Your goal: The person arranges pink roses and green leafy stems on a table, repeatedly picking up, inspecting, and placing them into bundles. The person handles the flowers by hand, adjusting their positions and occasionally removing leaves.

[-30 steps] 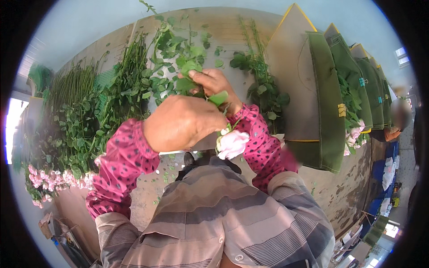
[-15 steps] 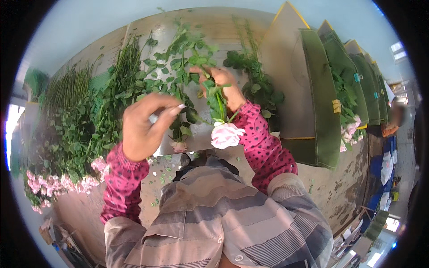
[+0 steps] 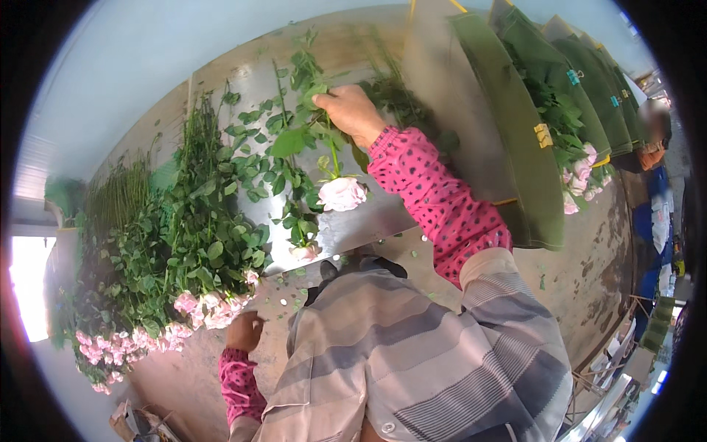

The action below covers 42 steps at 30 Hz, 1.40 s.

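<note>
My right hand [image 3: 352, 113] is closed round the leafy stem of a pale pink rose [image 3: 342, 194]. The bloom hangs toward me over the metal tabletop [image 3: 361, 228]. My left hand [image 3: 245, 331] is low, past the table's near edge, close to the heap's pink blooms [image 3: 213, 308]; its fingers look bent, and whether anything is in them does not show. Under the held rose, another rose [image 3: 305, 252] lies on the table with its bloom at the near edge. A large heap of leafy rose stems [image 3: 184, 236] covers the table's left side.
At the right stand green fabric-covered panels [image 3: 508, 125] with yellow edges and clips, roses [image 3: 578, 177] tucked between them. More leafy stems [image 3: 398, 96] lie beside the nearest panel. Petals and leaf bits are scattered on the floor [image 3: 294, 295]. Another person [image 3: 652, 140] shows at the far right.
My left hand has dropped from beside the held rose to below the table edge, toward me. My right hand has moved left and away from me with the rose. The view has shifted.
</note>
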Each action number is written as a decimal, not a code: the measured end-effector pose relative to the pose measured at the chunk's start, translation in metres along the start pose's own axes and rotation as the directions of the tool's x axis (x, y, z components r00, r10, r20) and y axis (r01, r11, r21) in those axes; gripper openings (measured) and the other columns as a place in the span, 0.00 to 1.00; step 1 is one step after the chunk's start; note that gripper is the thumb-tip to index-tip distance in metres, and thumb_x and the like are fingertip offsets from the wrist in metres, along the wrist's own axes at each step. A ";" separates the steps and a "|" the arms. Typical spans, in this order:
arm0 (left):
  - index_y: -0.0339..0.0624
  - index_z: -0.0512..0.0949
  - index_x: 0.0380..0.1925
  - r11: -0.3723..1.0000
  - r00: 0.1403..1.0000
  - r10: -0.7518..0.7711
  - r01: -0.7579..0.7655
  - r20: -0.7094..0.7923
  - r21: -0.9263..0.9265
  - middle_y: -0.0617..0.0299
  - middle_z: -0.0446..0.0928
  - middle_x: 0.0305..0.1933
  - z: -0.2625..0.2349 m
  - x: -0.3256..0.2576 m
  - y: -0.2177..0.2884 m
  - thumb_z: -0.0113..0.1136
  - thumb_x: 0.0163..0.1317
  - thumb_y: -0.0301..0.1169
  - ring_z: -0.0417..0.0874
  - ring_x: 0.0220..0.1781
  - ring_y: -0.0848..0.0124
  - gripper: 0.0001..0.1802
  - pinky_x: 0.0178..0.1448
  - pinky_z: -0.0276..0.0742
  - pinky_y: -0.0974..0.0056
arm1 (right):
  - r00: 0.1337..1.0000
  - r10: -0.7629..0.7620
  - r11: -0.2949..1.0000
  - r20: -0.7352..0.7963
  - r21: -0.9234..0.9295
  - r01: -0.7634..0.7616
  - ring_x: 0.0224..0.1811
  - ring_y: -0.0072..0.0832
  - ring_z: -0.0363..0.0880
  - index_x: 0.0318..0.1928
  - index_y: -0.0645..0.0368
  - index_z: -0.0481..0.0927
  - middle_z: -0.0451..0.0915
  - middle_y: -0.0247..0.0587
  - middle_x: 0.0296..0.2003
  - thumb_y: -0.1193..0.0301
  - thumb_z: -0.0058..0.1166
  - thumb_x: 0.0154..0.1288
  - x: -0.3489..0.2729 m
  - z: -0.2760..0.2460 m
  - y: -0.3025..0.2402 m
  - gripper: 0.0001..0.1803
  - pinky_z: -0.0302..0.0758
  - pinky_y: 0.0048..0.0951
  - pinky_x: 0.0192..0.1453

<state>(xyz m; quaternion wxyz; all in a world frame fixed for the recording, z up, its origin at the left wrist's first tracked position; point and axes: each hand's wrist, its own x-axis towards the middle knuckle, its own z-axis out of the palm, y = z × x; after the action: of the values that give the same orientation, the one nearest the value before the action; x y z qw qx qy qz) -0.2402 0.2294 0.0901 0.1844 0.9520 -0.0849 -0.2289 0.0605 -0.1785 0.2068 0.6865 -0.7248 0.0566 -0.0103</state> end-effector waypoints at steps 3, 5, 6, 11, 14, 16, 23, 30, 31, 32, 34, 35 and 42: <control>0.40 0.80 0.42 0.999 0.989 0.043 -0.046 -0.144 -0.023 0.49 0.80 0.44 -0.039 0.030 0.050 0.62 0.57 0.32 0.80 0.45 0.49 0.13 0.47 0.76 0.53 | 0.998 -0.043 0.982 0.040 -0.184 0.050 0.27 0.33 0.80 0.33 0.72 0.81 0.81 0.50 0.24 0.64 0.57 0.60 0.002 0.006 -0.001 0.17 0.74 0.33 0.35; 0.39 0.79 0.43 0.991 0.975 0.117 -0.127 -0.191 -0.036 0.48 0.80 0.43 -0.055 0.050 0.081 0.61 0.58 0.30 0.80 0.44 0.49 0.13 0.47 0.76 0.53 | 0.996 -0.081 0.972 0.048 -0.219 0.089 0.31 0.38 0.83 0.35 0.71 0.82 0.83 0.54 0.28 0.63 0.58 0.59 0.015 0.003 0.022 0.18 0.76 0.34 0.38; 0.38 0.79 0.44 0.987 0.968 0.142 -0.154 -0.207 -0.043 0.48 0.80 0.42 -0.062 0.055 0.094 0.60 0.58 0.30 0.81 0.43 0.49 0.13 0.47 0.76 0.54 | 0.994 -0.095 0.977 0.058 -0.183 0.105 0.31 0.38 0.83 0.35 0.71 0.82 0.83 0.53 0.28 0.63 0.58 0.59 0.018 0.007 0.030 0.18 0.76 0.35 0.38; 0.36 0.80 0.41 0.945 0.940 0.190 -0.253 -0.282 -0.207 0.48 0.80 0.38 -0.069 0.083 0.121 0.60 0.59 0.27 0.82 0.38 0.51 0.11 0.43 0.77 0.57 | 0.991 -0.083 0.986 0.101 -0.138 0.096 0.32 0.42 0.83 0.34 0.69 0.82 0.83 0.53 0.27 0.61 0.59 0.58 0.005 0.015 0.029 0.19 0.76 0.36 0.39; 0.35 0.80 0.41 0.907 0.930 0.218 -0.305 -0.296 -0.290 0.48 0.81 0.38 -0.069 0.105 0.144 0.59 0.60 0.26 0.83 0.38 0.54 0.10 0.42 0.78 0.59 | 0.991 -0.089 0.944 0.100 -0.308 0.115 0.33 0.45 0.82 0.33 0.69 0.82 0.83 0.53 0.27 0.61 0.58 0.58 0.003 0.004 0.050 0.19 0.76 0.38 0.40; 0.35 0.80 0.42 0.894 0.926 0.223 -0.319 -0.306 -0.314 0.49 0.81 0.39 -0.065 0.115 0.153 0.59 0.60 0.26 0.84 0.39 0.55 0.10 0.43 0.78 0.60 | 0.992 -0.054 0.865 0.113 -0.490 0.103 0.35 0.46 0.83 0.35 0.67 0.83 0.83 0.54 0.30 0.61 0.58 0.59 -0.008 0.005 0.051 0.17 0.77 0.39 0.43; 0.32 0.77 0.49 0.712 0.975 0.118 -0.216 -0.190 -0.668 0.56 0.82 0.40 -0.036 0.158 0.197 0.55 0.67 0.31 0.82 0.40 0.73 0.15 0.46 0.76 0.68 | 0.996 0.093 0.682 0.010 -0.729 -0.057 0.43 0.51 0.81 0.36 0.64 0.83 0.82 0.57 0.36 0.61 0.57 0.58 -0.029 0.013 0.091 0.17 0.76 0.44 0.49; 0.26 0.74 0.49 0.263 0.991 0.011 0.125 0.133 -0.957 0.58 0.80 0.38 0.006 0.208 0.203 0.53 0.70 0.37 0.78 0.41 0.75 0.21 0.48 0.73 0.71 | 0.970 0.234 0.656 0.071 -0.748 -0.103 0.46 0.54 0.79 0.38 0.66 0.82 0.80 0.61 0.41 0.58 0.58 0.59 -0.034 0.026 0.107 0.20 0.76 0.46 0.52; 0.26 0.76 0.46 0.276 0.988 0.001 0.146 0.152 -0.950 0.60 0.79 0.35 0.004 0.211 0.203 0.55 0.69 0.36 0.78 0.38 0.75 0.19 0.46 0.74 0.71 | 0.971 0.228 0.658 0.078 -0.747 -0.094 0.46 0.54 0.79 0.38 0.67 0.82 0.80 0.62 0.41 0.58 0.58 0.59 -0.035 0.027 0.107 0.21 0.76 0.46 0.52; 0.27 0.76 0.45 0.307 0.990 0.025 0.127 0.141 -0.943 0.60 0.79 0.35 0.007 0.216 0.199 0.55 0.69 0.36 0.78 0.37 0.75 0.18 0.45 0.74 0.71 | 0.969 0.229 0.665 0.090 -0.742 -0.088 0.46 0.54 0.79 0.38 0.67 0.82 0.80 0.62 0.40 0.57 0.58 0.59 -0.035 0.028 0.106 0.22 0.76 0.45 0.51; 0.27 0.77 0.44 0.368 0.990 0.079 0.079 0.116 -0.926 0.62 0.80 0.33 0.010 0.223 0.194 0.57 0.68 0.35 0.78 0.35 0.76 0.17 0.44 0.74 0.71 | 0.968 0.223 0.680 0.112 -0.730 -0.072 0.46 0.54 0.79 0.39 0.68 0.82 0.80 0.63 0.40 0.57 0.58 0.59 -0.034 0.028 0.099 0.22 0.76 0.45 0.50; 0.27 0.78 0.42 0.378 0.991 0.111 0.031 0.079 -0.925 0.61 0.80 0.32 0.011 0.223 0.191 0.59 0.66 0.31 0.79 0.34 0.75 0.15 0.42 0.75 0.71 | 0.968 0.221 0.691 0.124 -0.720 -0.065 0.45 0.54 0.80 0.39 0.68 0.82 0.81 0.62 0.39 0.57 0.58 0.59 -0.031 0.029 0.101 0.22 0.76 0.44 0.50; 0.25 0.77 0.43 0.214 0.988 0.135 0.050 0.080 -0.976 0.57 0.82 0.35 0.002 0.220 0.210 0.59 0.65 0.27 0.80 0.34 0.75 0.12 0.39 0.75 0.71 | 0.977 0.167 0.774 0.131 -0.632 -0.048 0.40 0.49 0.82 0.37 0.68 0.82 0.82 0.58 0.33 0.58 0.58 0.60 -0.026 0.015 0.109 0.21 0.76 0.40 0.46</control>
<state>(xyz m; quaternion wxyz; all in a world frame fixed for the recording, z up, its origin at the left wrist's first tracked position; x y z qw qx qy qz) -0.0638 -0.0177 0.0818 0.7393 0.6037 0.0380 -0.2959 0.0285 -0.1669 0.0985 0.4089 -0.9047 0.0364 0.1137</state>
